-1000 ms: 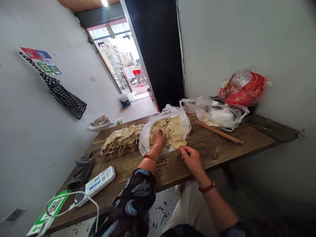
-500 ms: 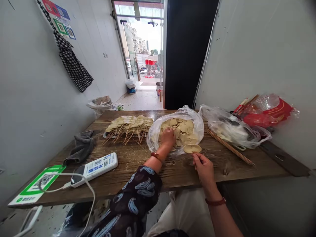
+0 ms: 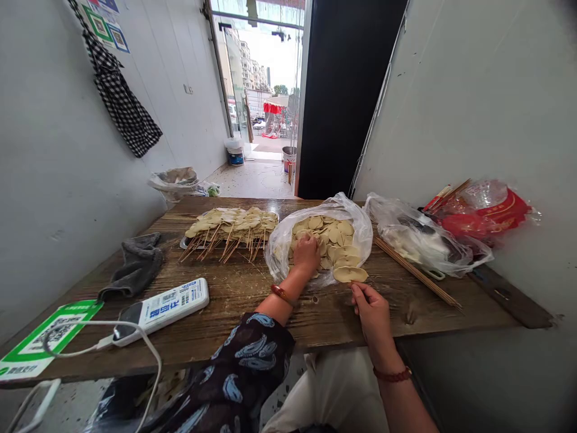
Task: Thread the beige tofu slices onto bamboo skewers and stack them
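There you were at the wooden surface [image 3: 225,307], both arms stretched over its near edge. Your left hand [image 3: 306,251] was down among the pale round slices [image 3: 345,228] inside the clear plastic bag [image 3: 322,210]; its fingertips were buried, so whether they gripped anything, you couldn't tell. And your right hand [image 3: 354,291], just outside the bag's near right side, had finger and thumb pinched on a thin stick [image 3: 352,282], mostly hidden, right below an oval slice [image 3: 350,275]!

Across to the left, a heap of skewered slices [image 3: 234,224] filled a tray, sticks poking out towards you. Nearer the left edge lay a crumpled grey cloth [image 3: 135,264], a white device [image 3: 174,304] with its cable [image 3: 153,355] plugged in, and a green-bordered code card [image 3: 49,337]. Over on the right, a bundle of bare sticks [image 3: 419,273] lay slantwise beside a second clear bag [image 3: 419,234], with red packaging [image 3: 500,213] behind it against the wall.

And what a bright room beyond! Daylight poured through the glass doorway [image 3: 256,72], a bucket [image 3: 235,155] stood on the floor [image 3: 261,180] by the left wall, another [image 3: 289,157] near the tall black panel [image 3: 351,90], and a checked cloth [image 3: 124,102] hung high on the left.
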`<move>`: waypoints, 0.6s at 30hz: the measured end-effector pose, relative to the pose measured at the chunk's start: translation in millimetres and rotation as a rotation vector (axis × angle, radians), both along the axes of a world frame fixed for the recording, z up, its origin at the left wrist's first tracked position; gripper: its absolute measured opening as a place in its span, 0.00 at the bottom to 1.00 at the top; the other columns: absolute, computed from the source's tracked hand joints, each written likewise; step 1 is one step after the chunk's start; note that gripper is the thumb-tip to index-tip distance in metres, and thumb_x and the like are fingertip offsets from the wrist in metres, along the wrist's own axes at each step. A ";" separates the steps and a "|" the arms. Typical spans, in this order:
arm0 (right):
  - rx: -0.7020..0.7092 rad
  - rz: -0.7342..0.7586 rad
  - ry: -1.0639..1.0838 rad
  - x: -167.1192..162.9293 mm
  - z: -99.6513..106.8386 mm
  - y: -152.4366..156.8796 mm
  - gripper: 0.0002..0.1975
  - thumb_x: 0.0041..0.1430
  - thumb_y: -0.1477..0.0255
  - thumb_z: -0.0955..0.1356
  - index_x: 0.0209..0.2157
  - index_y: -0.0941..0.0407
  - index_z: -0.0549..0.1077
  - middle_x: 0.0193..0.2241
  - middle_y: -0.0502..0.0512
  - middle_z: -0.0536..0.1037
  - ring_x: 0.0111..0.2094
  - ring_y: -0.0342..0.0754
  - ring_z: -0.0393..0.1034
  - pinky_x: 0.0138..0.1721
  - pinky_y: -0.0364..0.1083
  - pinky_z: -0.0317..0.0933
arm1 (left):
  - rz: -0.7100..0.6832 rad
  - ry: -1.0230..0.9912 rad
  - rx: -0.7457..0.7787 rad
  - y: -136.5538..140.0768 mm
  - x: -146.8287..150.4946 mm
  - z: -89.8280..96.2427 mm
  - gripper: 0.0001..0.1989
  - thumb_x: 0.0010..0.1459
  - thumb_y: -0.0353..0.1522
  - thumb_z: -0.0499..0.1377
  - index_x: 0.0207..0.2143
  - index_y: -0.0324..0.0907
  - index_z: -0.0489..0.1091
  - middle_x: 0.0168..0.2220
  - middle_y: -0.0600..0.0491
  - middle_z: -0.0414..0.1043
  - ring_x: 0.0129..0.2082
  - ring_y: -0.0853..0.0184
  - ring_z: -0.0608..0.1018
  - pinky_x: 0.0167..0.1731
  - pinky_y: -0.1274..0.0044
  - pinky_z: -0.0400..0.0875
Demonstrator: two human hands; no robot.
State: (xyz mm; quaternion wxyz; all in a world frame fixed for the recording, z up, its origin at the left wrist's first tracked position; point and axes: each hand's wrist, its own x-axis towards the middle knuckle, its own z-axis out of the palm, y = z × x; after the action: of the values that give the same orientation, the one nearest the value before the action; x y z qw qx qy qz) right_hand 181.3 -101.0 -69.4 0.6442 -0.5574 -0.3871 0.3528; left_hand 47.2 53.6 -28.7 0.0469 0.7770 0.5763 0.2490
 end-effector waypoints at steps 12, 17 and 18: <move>0.005 0.001 -0.038 1.5 -2.2 -4.6 0.19 0.53 0.58 0.70 0.37 0.60 0.78 0.18 0.46 0.67 0.17 0.38 0.56 0.18 0.39 0.52 | -0.043 -0.224 -0.085 -2.5 -4.7 -4.2 0.06 0.53 0.27 0.55 0.32 0.41 0.71 0.36 0.49 0.72 0.38 0.64 0.72 0.40 0.74 0.65; 0.012 0.043 0.012 4.1 -4.9 -4.7 0.19 0.52 0.57 0.71 0.37 0.59 0.78 0.17 0.46 0.67 0.17 0.39 0.56 0.16 0.39 0.51 | -0.129 -0.499 -0.159 -0.1 -10.2 7.1 0.02 0.49 0.26 0.57 0.27 0.39 0.70 0.28 0.54 0.70 0.30 0.70 0.71 0.34 0.78 0.66; 0.015 0.055 0.016 4.4 -4.6 -4.9 0.19 0.51 0.57 0.71 0.36 0.59 0.78 0.17 0.47 0.68 0.17 0.39 0.56 0.16 0.39 0.51 | -0.153 -0.592 -0.195 -1.1 -12.8 11.2 0.01 0.49 0.27 0.58 0.27 0.39 0.69 0.26 0.55 0.69 0.29 0.71 0.71 0.32 0.79 0.66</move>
State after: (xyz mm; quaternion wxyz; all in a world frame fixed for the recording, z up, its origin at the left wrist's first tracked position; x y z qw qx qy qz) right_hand 185.7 -105.9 -74.0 0.6416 -0.5390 -0.3996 0.3717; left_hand 34.4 52.5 -17.5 0.3055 0.7038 0.4986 0.4034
